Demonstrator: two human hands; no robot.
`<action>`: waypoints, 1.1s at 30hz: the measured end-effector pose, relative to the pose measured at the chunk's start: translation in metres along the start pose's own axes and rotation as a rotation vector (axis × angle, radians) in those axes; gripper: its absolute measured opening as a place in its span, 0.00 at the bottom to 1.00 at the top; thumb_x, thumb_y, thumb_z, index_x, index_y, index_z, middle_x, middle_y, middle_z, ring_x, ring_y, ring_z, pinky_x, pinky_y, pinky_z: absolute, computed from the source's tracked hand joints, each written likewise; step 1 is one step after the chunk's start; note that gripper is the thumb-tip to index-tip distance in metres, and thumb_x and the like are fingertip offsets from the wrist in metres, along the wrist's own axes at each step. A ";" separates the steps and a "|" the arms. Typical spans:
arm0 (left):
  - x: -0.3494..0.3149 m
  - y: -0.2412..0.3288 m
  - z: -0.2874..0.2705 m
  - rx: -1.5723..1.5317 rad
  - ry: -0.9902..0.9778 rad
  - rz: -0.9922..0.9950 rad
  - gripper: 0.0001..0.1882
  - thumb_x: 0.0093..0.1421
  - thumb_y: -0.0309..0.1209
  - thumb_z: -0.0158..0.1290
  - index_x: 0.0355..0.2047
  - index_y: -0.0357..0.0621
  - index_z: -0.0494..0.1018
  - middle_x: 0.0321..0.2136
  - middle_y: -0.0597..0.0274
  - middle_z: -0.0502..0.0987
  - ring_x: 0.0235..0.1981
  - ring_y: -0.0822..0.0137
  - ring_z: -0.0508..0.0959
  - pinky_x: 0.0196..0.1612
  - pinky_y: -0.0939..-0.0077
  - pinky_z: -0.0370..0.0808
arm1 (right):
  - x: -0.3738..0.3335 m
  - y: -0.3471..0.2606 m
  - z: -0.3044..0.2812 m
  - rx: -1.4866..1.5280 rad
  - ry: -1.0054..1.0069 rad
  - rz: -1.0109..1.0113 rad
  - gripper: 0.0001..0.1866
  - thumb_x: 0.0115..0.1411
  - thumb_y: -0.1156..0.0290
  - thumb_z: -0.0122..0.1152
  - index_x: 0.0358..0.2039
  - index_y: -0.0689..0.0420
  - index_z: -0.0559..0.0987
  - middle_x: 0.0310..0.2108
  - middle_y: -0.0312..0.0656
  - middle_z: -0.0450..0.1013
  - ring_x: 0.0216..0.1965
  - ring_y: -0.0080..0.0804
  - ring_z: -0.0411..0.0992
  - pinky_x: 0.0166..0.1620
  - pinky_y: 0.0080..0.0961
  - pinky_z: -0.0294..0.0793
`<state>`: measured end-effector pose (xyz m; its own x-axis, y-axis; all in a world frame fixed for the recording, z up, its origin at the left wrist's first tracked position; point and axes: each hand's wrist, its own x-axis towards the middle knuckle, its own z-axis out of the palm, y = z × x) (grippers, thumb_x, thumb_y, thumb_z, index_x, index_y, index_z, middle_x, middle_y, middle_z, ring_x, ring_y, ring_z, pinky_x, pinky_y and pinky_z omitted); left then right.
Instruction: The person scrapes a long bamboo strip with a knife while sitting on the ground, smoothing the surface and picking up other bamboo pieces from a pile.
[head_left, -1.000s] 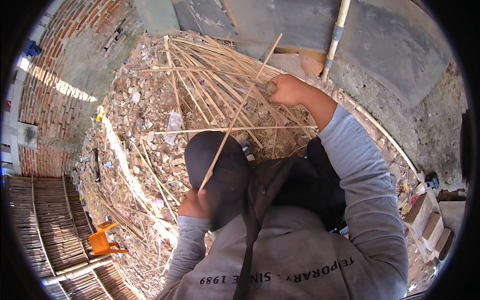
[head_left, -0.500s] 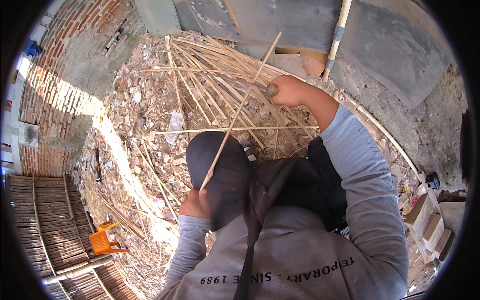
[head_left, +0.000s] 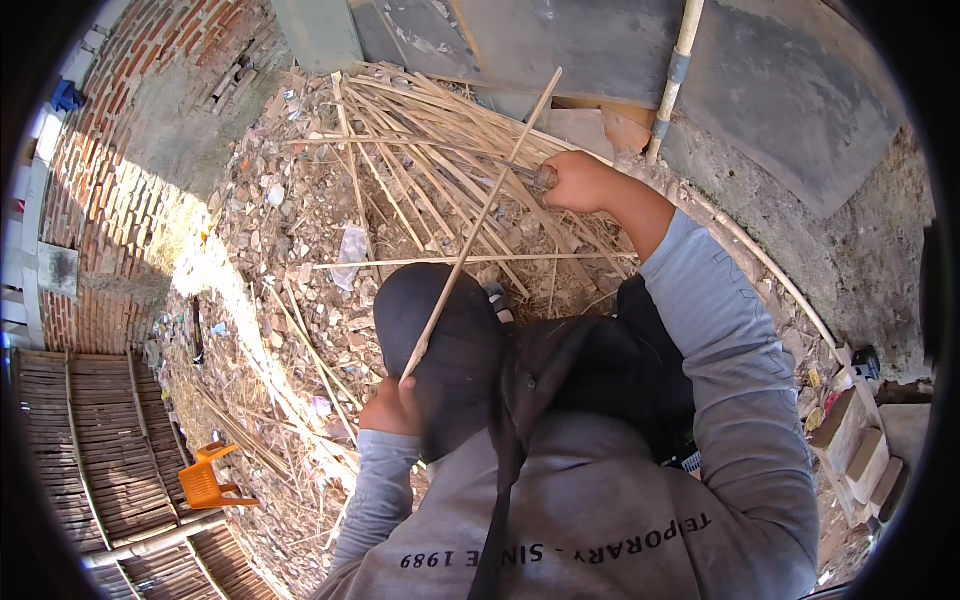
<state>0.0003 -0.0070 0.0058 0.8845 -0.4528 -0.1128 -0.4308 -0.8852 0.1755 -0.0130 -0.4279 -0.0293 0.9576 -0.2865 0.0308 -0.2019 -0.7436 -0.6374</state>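
Observation:
A long bamboo strip (head_left: 443, 300) slants up and away across my dark-clothed knee. Its lower end is in my left hand (head_left: 392, 408), whose fingers are closed round it, partly hidden from view. Farther off on the right, my right hand (head_left: 583, 183) is wrapped round the handle of a long-bladed knife (head_left: 545, 177). The blade points left and crosses the strip near its upper part; whether they touch I cannot tell. Beyond both lies a loose pile of bamboo strips (head_left: 420, 110), spread over the rubble. One more strip (head_left: 500, 258) lies crosswise just past my knees.
Grey panels (head_left: 790, 90) and a pale pole (head_left: 680, 70) stand at the back right. On the left are a brick wall (head_left: 110, 190), a slatted bamboo panel (head_left: 95, 440) and an orange plastic chair (head_left: 205, 480). Stacked blocks (head_left: 855, 455) sit at the right. Stony ground (head_left: 290, 250) surrounds me.
The upper end of the held strip has dipped and shifted very slightly left. Both hands keep their grips in nearly the same places.

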 end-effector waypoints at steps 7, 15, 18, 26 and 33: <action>-0.002 -0.004 0.005 -0.011 0.012 -0.002 0.19 0.65 0.44 0.45 0.30 0.39 0.71 0.20 0.38 0.75 0.25 0.36 0.76 0.29 0.45 0.71 | -0.018 -0.056 -0.012 -0.199 -0.272 -0.090 0.14 0.44 0.69 0.60 0.33 0.60 0.79 0.28 0.54 0.75 0.34 0.51 0.75 0.39 0.42 0.73; 0.000 -0.004 0.003 -0.016 0.029 0.021 0.20 0.65 0.44 0.44 0.29 0.38 0.70 0.20 0.39 0.75 0.24 0.36 0.76 0.28 0.45 0.71 | -0.001 -0.013 -0.011 -0.063 -0.097 0.051 0.16 0.45 0.69 0.58 0.36 0.59 0.80 0.33 0.54 0.77 0.38 0.52 0.75 0.41 0.41 0.74; -0.001 -0.003 0.002 -0.001 0.021 0.019 0.19 0.65 0.44 0.44 0.29 0.38 0.70 0.19 0.39 0.74 0.24 0.36 0.76 0.28 0.45 0.70 | -0.006 -0.033 -0.014 -0.078 -0.241 0.036 0.17 0.45 0.69 0.59 0.37 0.58 0.80 0.33 0.53 0.77 0.38 0.52 0.75 0.42 0.41 0.74; 0.000 0.008 -0.004 0.011 0.009 0.003 0.19 0.64 0.43 0.45 0.29 0.39 0.69 0.19 0.38 0.74 0.24 0.35 0.76 0.28 0.45 0.70 | 0.001 -0.014 -0.015 -0.103 -0.250 0.112 0.20 0.45 0.69 0.59 0.41 0.60 0.79 0.34 0.54 0.77 0.38 0.50 0.75 0.41 0.40 0.74; -0.002 0.002 0.000 0.018 0.014 0.005 0.18 0.64 0.42 0.46 0.30 0.38 0.70 0.20 0.38 0.75 0.25 0.36 0.76 0.29 0.46 0.71 | -0.009 -0.051 -0.015 -0.225 -0.390 0.048 0.20 0.45 0.69 0.59 0.41 0.61 0.79 0.34 0.55 0.77 0.39 0.50 0.75 0.42 0.39 0.74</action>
<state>-0.0026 -0.0076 0.0067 0.8848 -0.4555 -0.0983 -0.4380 -0.8850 0.1581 -0.0148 -0.3969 0.0146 0.9433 -0.1067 -0.3142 -0.2460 -0.8603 -0.4465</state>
